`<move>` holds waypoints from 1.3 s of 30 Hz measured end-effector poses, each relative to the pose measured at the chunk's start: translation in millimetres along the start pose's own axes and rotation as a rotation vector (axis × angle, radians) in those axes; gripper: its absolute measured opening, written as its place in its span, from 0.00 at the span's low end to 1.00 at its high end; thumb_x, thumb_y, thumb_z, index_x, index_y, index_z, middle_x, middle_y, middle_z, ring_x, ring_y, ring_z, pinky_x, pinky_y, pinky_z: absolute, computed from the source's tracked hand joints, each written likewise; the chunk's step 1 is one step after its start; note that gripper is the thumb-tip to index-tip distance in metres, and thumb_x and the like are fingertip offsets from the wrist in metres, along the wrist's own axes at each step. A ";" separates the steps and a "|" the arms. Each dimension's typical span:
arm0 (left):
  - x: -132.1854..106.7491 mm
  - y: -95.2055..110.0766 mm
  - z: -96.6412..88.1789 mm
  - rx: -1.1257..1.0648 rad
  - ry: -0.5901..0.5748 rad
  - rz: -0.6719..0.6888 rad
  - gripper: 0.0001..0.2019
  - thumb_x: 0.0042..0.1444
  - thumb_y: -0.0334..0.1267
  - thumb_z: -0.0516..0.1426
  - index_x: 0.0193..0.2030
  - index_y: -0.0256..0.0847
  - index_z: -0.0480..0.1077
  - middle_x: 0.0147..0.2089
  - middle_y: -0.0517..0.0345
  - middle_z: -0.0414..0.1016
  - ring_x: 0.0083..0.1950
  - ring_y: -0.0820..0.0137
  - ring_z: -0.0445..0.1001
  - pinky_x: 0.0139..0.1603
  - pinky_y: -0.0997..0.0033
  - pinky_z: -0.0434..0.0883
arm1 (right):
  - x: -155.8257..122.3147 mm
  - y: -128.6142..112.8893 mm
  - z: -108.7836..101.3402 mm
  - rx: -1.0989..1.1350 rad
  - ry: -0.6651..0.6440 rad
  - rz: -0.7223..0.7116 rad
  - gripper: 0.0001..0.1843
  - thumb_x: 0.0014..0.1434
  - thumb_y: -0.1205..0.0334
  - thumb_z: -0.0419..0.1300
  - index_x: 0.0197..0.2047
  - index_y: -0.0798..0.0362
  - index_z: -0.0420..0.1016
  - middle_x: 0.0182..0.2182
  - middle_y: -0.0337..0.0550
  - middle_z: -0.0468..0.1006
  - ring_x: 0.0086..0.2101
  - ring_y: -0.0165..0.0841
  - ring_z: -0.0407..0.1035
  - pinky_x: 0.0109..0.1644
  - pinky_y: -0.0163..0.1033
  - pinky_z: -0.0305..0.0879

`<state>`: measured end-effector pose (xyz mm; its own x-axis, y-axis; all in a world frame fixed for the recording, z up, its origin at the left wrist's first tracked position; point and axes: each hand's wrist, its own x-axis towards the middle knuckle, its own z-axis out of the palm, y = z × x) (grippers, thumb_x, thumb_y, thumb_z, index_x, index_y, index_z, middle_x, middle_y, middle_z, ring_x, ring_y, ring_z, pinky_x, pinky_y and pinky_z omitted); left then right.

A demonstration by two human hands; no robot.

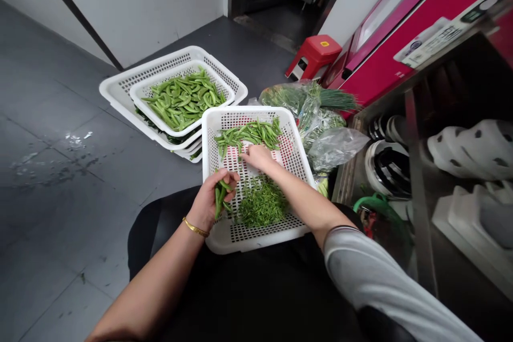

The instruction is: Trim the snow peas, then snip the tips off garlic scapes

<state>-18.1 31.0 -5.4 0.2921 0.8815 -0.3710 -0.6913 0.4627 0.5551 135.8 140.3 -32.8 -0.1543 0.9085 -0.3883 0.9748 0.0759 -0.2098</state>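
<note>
A white perforated basket (259,246) rests across my lap. My left hand (212,192), with a gold bracelet at the wrist, curls closed around several green bean pods (218,202) over the basket's left side. Inside the basket, my right hand (258,159) is bent with its fingertips pinched together; what they hold, if anything, is too small to make out. Just beyond those fingers lies a loose pile of green pods (256,132). Nearer to me, below my right forearm, sits a heap of thin green trimmings (262,206).
Stacked white baskets (116,88) stand on the floor ahead, the top one heaped with flat green pods (186,99). Bagged greens (316,128) lie at the right. Beyond are a red stool (315,56), a pink cabinet (401,37) and a shelf with white containers (476,147).
</note>
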 end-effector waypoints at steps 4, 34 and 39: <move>1.8 -2.6 -1.3 0.052 -0.011 -0.105 0.14 0.44 0.40 0.64 0.21 0.37 0.63 0.20 0.59 0.68 0.18 0.79 0.59 0.11 0.83 0.52 | 29.4 -15.9 22.8 0.087 -0.077 0.069 0.22 0.57 0.52 0.56 0.44 0.62 0.76 0.47 0.63 0.75 0.48 0.47 0.70 0.48 0.45 0.65; -14.0 -22.4 2.8 0.473 -0.282 -0.299 0.09 0.43 0.38 0.65 0.27 0.35 0.72 0.14 0.63 0.65 0.13 0.78 0.59 0.11 0.81 0.54 | -154.6 83.8 -11.8 1.230 0.131 -0.288 0.16 0.57 0.47 0.57 0.34 0.53 0.67 0.21 0.36 0.73 0.21 0.28 0.70 0.26 0.36 0.69; -13.3 -21.6 2.8 0.505 -0.379 -0.409 0.09 0.42 0.38 0.65 0.25 0.36 0.72 0.13 0.61 0.66 0.12 0.78 0.58 0.11 0.80 0.54 | -154.9 87.3 -25.3 0.600 0.336 -0.455 0.16 0.60 0.57 0.55 0.51 0.52 0.68 0.47 0.49 0.73 0.40 0.34 0.72 0.44 0.44 0.70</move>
<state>-5.2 9.5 -10.3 0.7309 0.5602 -0.3899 -0.1186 0.6669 0.7357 248.9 16.6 31.7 -0.3645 0.9235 0.1193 0.5621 0.3203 -0.7625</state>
